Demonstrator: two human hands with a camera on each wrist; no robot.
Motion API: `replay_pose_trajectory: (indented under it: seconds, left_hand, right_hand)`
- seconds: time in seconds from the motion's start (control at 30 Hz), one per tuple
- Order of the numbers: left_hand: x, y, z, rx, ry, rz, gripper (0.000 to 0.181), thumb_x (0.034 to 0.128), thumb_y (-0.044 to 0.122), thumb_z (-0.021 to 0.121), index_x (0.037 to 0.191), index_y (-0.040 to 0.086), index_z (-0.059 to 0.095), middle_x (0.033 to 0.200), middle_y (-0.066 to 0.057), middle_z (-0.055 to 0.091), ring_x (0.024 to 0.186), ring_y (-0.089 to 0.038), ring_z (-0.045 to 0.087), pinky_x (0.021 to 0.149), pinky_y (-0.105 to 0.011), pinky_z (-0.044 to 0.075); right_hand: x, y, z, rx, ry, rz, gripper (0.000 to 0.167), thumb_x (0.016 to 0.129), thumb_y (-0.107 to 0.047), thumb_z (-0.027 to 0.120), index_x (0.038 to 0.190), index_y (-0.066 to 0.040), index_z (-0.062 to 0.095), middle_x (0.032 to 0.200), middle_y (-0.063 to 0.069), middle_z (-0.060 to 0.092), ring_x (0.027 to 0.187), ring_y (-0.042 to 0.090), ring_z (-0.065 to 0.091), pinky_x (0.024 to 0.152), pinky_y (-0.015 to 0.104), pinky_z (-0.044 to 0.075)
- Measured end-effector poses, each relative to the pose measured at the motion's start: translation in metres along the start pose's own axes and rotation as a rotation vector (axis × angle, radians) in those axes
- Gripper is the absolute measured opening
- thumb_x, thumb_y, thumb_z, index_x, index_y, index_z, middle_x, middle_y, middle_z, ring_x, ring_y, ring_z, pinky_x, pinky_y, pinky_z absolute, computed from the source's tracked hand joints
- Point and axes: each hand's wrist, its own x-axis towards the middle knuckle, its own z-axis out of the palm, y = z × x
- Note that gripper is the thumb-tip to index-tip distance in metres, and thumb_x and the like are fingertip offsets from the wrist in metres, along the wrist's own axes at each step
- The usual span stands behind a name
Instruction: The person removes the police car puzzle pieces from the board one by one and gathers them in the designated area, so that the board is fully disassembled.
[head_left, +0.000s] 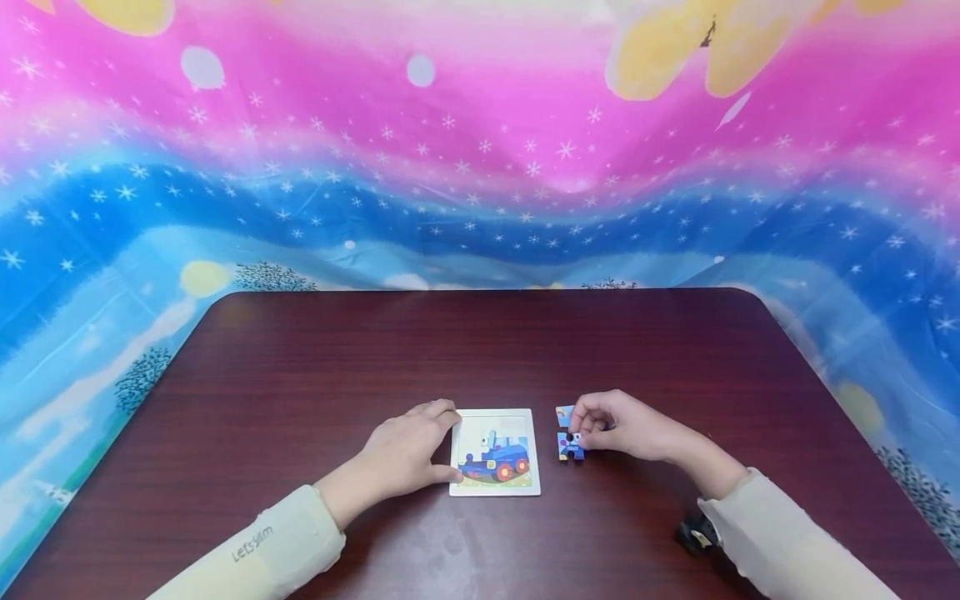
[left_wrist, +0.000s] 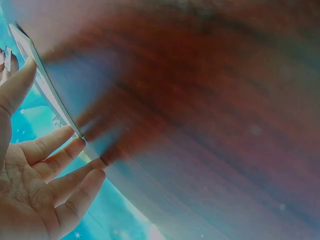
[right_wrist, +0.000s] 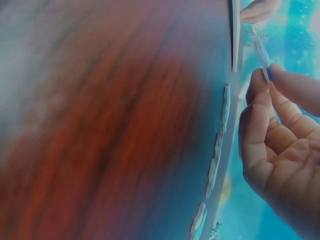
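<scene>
A square white-framed puzzle board (head_left: 534,458) with a picture of a blue vehicle on red wheels lies on the table; its upper part is bare. My left hand (head_left: 397,450) rests along its left side, fingers at the upper corner and thumb near the lower one. In the left wrist view the fingers of my left hand (left_wrist: 35,185) are spread and nearly straight. Right of the board, my right hand (head_left: 622,427) pinches a blue puzzle piece (head_left: 570,450) by its edge. The right wrist view shows that piece (right_wrist: 261,56) raised between thumb and forefinger of my right hand (right_wrist: 285,155).
Several loose pieces (right_wrist: 226,107) lie flat in a row on the table in the right wrist view; one light blue piece (head_left: 563,415) shows beside my right fingers. A dark object (head_left: 696,535) is by my right cuff. A patterned cloth (head_left: 480,150) hangs behind the brown table (head_left: 337,358).
</scene>
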Motion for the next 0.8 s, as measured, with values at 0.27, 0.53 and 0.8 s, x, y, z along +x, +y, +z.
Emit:
replay_pose_trajectory:
  seconds: [0.27,0.53,0.8]
  left_hand:
    - [-0.0006,-0.0001,0.0006,0.002,0.0,0.002,0.074,0.0755,0.049,0.082,0.134,0.01,0.059,0.143,-0.006,0.055,0.132,-0.027,0.054,0.09,-0.049,0.055]
    - [-0.0014,0.0004,-0.0005,-0.009,0.008,0.008,0.073,0.0748,0.048,0.083,0.132,0.009,0.06,0.142,-0.007,0.056,0.131,-0.028,0.054,0.09,-0.049,0.055]
    - [-0.0006,0.0002,-0.0013,-0.008,0.013,0.016,0.073,0.0749,0.047,0.083,0.132,0.008,0.06,0.142,-0.007,0.056,0.132,-0.028,0.054,0.09,-0.049,0.055]
  right_hand:
    - [-0.0028,0.0041,0.0009,-0.031,-0.005,0.015,0.006,0.091,-0.005,0.068,0.095,-0.007,0.065,0.08,-0.001,0.063,0.074,0.007,0.057,0.071,0.025,0.051]
    - [-0.0034,0.0034,0.0004,-0.049,-0.011,0.007,0.007,0.09,-0.003,0.068,0.095,-0.007,0.065,0.08,-0.002,0.062,0.074,0.006,0.055,0.071,0.025,0.051]
    - [-0.0027,0.0044,-0.0012,-0.107,-0.006,0.013,0.01,0.089,0.0,0.068,0.095,-0.008,0.066,0.079,-0.003,0.061,0.073,0.005,0.055,0.072,0.024,0.052]
